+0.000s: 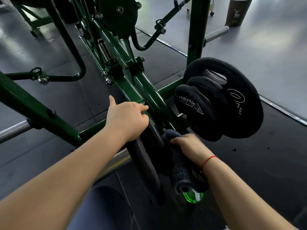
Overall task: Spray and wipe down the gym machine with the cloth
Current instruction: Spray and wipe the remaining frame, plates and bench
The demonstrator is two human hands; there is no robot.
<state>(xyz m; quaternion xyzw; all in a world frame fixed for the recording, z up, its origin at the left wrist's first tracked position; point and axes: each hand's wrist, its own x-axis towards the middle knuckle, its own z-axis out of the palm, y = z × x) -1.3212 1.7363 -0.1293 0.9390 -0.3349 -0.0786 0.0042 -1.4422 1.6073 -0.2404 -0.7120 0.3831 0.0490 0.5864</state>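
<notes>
Wiping apparently mid-course. Right hand (pixel 189 146) clenches the dark cloth (pixel 171 135) against the green machine frame (pixel 149 90) at 5 o'clock. Left hand (pixel 126 118) grasps a black plate (pixel 149 135). The green spray bottle (pixel 193 195) sits at 6 o'clock, and the upper frame likely remains.

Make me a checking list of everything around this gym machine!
Surface: dark rubber floor, a few black specks near the plates.
Job's things: green gym machine; dark cloth pressed on its foam handle; green spray bottle below the handle, partly hidden.
Clutter: nothing seen.
Grips: left hand rests on the frame, grip unclear; right hand holds the cloth.
Cables: nothing seen.
Surroundings: black weight plates, tan bin.
</notes>
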